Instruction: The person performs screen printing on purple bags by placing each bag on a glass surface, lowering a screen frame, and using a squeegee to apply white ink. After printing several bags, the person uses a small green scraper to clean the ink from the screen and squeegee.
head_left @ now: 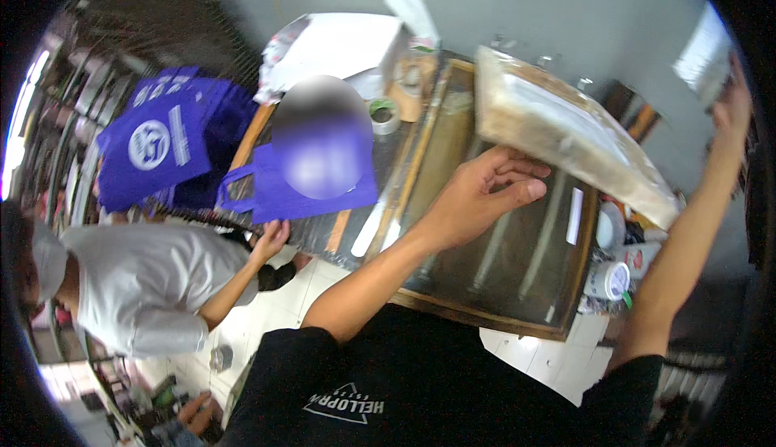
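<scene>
My left hand (495, 187) is just beside the near edge of a wooden-sided screen printing frame (566, 120), with thumb and fingers apart and no object visible in it. The frame tilts up over a dark, wood-edged worktop (517, 261). Far out to the right, my right hand (731, 107) is raised close to a pale sheet-like thing (703, 55) by the wall. Its fingers are blurred, so I cannot tell whether they grip that thing.
A co-worker in a grey shirt (153, 277) reaches a hand (271, 241) to a purple bag (315, 180) at left. More purple bags (153, 144), a green-centred tape roll (385, 114) and a white box (339, 43) stand around. A white tub (608, 280) is at right.
</scene>
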The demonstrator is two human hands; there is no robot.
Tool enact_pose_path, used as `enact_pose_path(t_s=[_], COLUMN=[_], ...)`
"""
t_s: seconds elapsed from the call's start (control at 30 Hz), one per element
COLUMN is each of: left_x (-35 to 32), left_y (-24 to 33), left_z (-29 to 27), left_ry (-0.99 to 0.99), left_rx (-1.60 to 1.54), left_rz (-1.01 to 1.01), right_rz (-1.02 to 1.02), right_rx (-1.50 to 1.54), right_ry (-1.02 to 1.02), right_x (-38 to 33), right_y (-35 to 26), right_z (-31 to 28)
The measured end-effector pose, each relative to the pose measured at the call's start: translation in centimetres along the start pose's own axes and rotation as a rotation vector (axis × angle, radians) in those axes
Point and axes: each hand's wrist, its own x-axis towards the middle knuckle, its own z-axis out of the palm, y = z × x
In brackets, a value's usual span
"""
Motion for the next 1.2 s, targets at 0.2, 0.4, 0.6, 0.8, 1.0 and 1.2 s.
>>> enact_pose_path(t_s=[0.2,0.4,0.6,0.8,1.0,1.2], left_x=[-5.8,-10.7,-10.8,-11.7,-7.9,4.1], left_y=[-3.7,-9.0,-10.3,-10.8,-4.1,0.8], left_z=[0.3,-0.5,-0.8,0.6,5.5,18.7], left_ry=[0.048,0.183,0.303,0.4,0.046,-0.137], left_rx=[-0.038,-0.448,-0.714,-0.856,-0.31,1.107], left_rz=[-0.428,-0.668,-0.772,-0.711,-0.554,0.607], right_rz=[0.013,0.036,0.019,0.196,0.273,-0.176], right_rx=[0.156,0.088,0.044,-0.172,-0.722,-1.503], right_ry=[0.073,0.184,0.194,0.079,-0.289,-0.926], right_x=[-11.1,-16.6,-17.5,-16.5,-15.1,-16.1], right_y=[6.1,5.2,4.2,3.3,2.1,-0.1], right_z=[-3.0,-6.0,-9.2,-12.0,-15.5,-15.2])
